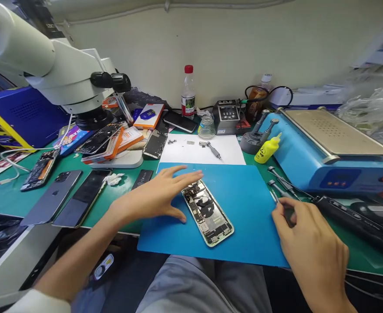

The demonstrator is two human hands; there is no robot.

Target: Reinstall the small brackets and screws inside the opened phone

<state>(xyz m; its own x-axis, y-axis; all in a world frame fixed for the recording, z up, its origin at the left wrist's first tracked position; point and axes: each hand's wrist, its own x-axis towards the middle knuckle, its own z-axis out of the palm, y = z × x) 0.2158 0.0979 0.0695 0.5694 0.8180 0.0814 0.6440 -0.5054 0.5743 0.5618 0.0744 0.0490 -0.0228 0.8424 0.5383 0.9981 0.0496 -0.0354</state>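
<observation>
An opened phone frame [207, 213] lies at a slant on the blue mat [243, 234], with its inner boards and dark parts exposed. My left hand [165, 191] reaches over its upper left end, fingers stretched and thumb apart, holding nothing; whether the fingertips touch the frame I cannot tell. At the mat's right edge, my right hand [309, 243] has thumb and forefinger closed on what look like slim metal tweezers [274, 196], their tips pointing away from me. The rest of that tool is hidden by my fingers.
A white sheet [175, 154] behind the mat bears a screwdriver [214, 150] and small parts. Phones, including a grey one [54, 195], lie left under a microscope [70, 82]. Right stand a yellow bottle [267, 150], a blue heating plate [312, 161] and a black tool [351, 221].
</observation>
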